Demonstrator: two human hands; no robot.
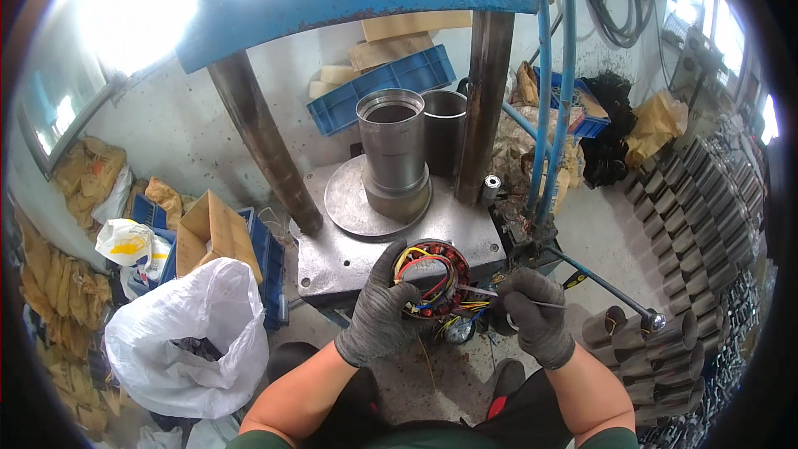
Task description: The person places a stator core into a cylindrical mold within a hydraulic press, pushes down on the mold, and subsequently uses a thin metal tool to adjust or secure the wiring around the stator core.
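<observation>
My left hand (380, 316), in a grey glove, is closed round the side of a motor stator (455, 259) with reddish-brown windings. Yellow, red and blue lead wires (422, 259) loop across its open face, and more wires hang at its lower right. A thin, pale rod-like tool (478, 290) is pinched in my gloved right hand (536, 316). Its left end reaches the stator's right edge; whether it touches the windings I cannot tell. Both hands are in front of the press table (320, 270).
On the press table, a steel cylinder (391, 141) stands over a round plate (342, 204), with a dark cylinder (445, 129) behind. Press columns (262, 141) rise at both sides. A lever with a ball end (652, 321) juts right. A white sack (166, 341) stands left; metal tubes (665, 349) fill the right.
</observation>
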